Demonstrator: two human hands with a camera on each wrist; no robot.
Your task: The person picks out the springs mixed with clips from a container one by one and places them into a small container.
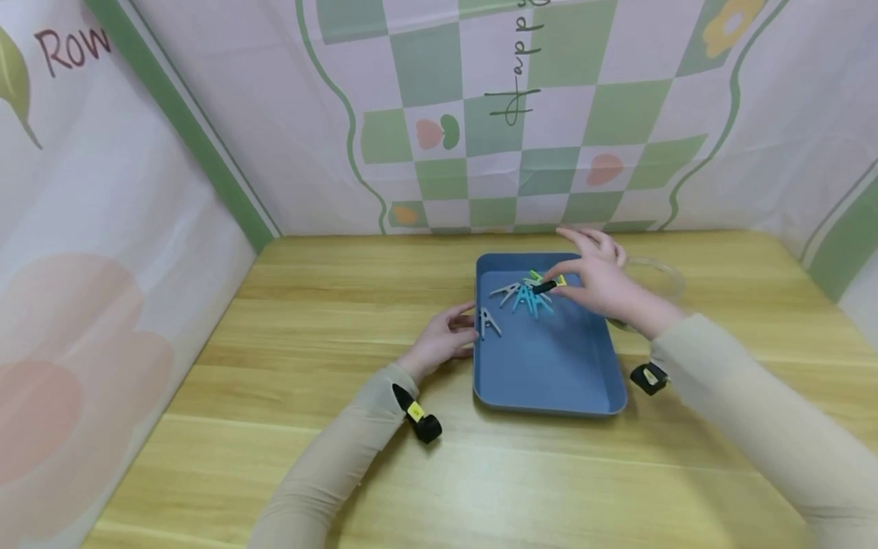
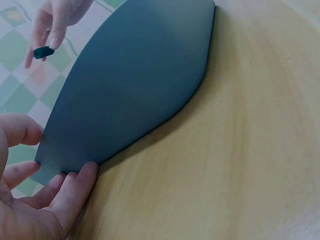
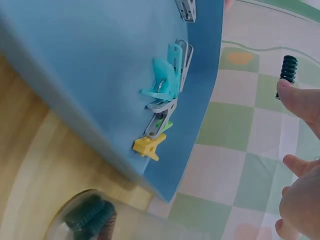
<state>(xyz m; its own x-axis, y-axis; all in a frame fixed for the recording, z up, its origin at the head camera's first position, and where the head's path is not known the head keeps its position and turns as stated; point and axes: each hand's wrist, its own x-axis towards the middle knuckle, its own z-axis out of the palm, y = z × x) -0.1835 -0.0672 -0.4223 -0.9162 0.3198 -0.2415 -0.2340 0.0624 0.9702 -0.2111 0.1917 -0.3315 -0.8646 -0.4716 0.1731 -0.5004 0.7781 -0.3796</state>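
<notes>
My right hand (image 1: 600, 286) is over the far right part of a blue tray (image 1: 549, 374). Between its thumb and a finger it pinches a dark green coil spring (image 3: 288, 70), held above the clothespins. My left hand (image 1: 442, 335) rests its fingers against the outside of the tray's left wall, with fingertips at the rim and lower edge in the left wrist view. Inside the tray, teal clothespins (image 1: 528, 299) lie bunched with grey, green and yellow clothespins (image 3: 147, 146). A single grey clothespin (image 1: 488, 323) lies by the left wall.
A clear container (image 3: 65, 212) with dark green and brownish springs (image 3: 90, 217) lies right of the tray, partly behind my right arm in the head view. The wooden table (image 1: 309, 328) meets a printed cloth (image 1: 439, 76) at the back.
</notes>
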